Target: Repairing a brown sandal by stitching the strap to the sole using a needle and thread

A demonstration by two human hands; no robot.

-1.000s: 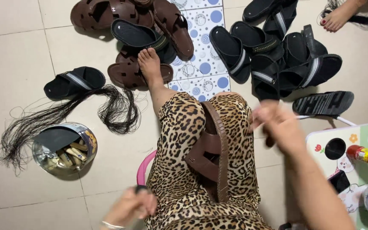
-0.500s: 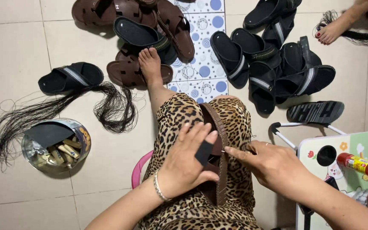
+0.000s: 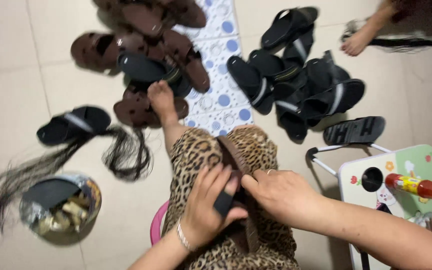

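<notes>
A brown sandal (image 3: 232,155) lies along my lap on leopard-print trousers. My left hand (image 3: 207,205) presses on its near end and holds a small black piece (image 3: 224,202) between thumb and fingers. My right hand (image 3: 281,192), with a ring on one finger, rests on the sandal beside it, its fingertips touching the left hand's. My bare foot (image 3: 162,100) stretches out onto the floor among the sandals.
Piles of brown sandals (image 3: 141,35) and black sandals (image 3: 301,90) lie ahead around a dotted mat (image 3: 221,80). A round tin (image 3: 58,207) and a bundle of black threads (image 3: 121,155) are at left. A small folding table (image 3: 401,175) with a red bottle (image 3: 416,186) stands at right. Another person's foot (image 3: 356,42) shows top right.
My left hand came up from beside the seat onto the sandal, and my right hand came down to join it. Both now work together at the sandal's near end.
</notes>
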